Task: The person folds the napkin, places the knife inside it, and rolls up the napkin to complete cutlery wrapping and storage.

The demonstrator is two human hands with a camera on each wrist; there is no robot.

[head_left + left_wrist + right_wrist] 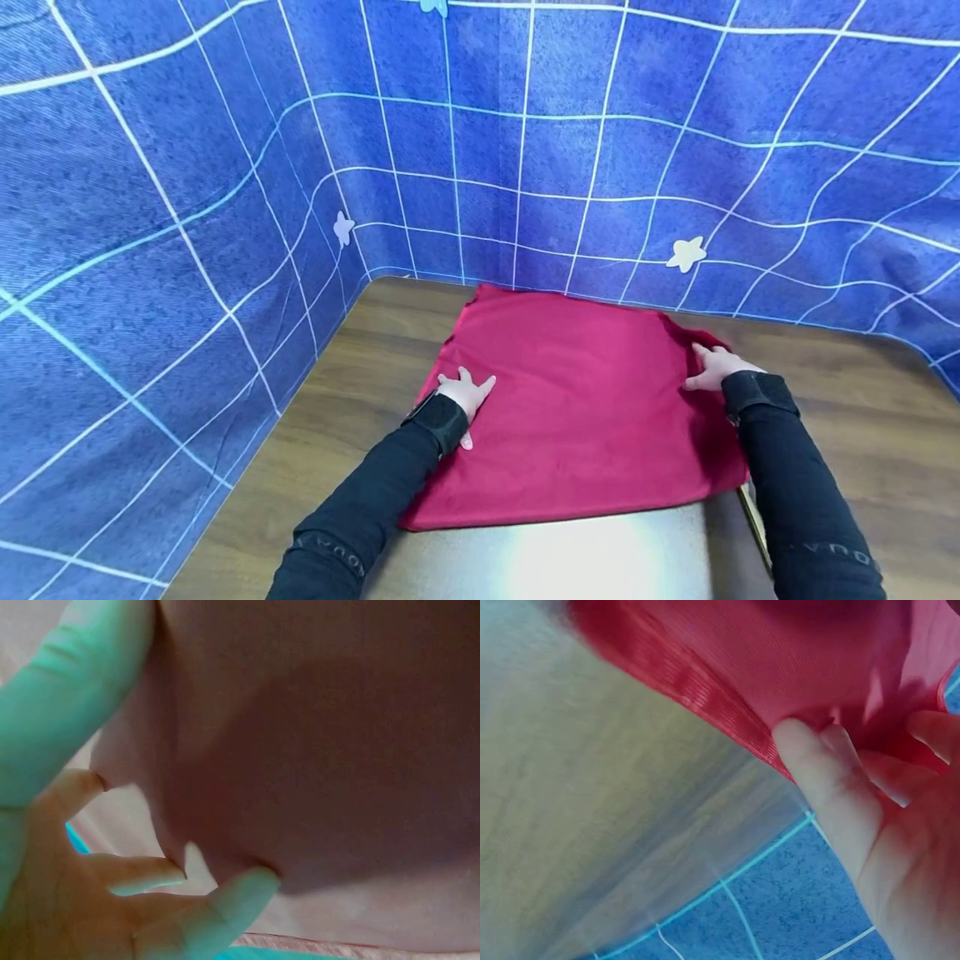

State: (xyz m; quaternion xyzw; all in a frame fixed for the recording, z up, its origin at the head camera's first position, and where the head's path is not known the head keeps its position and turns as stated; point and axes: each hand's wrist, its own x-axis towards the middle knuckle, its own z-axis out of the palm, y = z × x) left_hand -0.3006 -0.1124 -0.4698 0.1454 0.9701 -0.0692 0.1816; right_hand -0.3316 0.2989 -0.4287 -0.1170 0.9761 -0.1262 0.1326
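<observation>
A crimson cloth (585,408) lies spread across the wooden table, nearly flat in the middle. On its left side rests my left hand (461,396), fingers spread. In the left wrist view, the fingertips of the left hand (172,911) touch the cloth (352,772), which looks brownish there. My right hand (716,368) is at the cloth's right edge, where the fabric is raised and creased. In the right wrist view, fingertips of the right hand (900,817) press against the cloth (817,667) beside its ribbed hem.
A shiny pale panel (570,558) shows below the cloth's near edge, with a thin gold-coloured strip (753,517) at its right. Wooden table (847,392) extends on both sides. A blue curtain (570,150) with white grid lines and stars hangs behind and at the left.
</observation>
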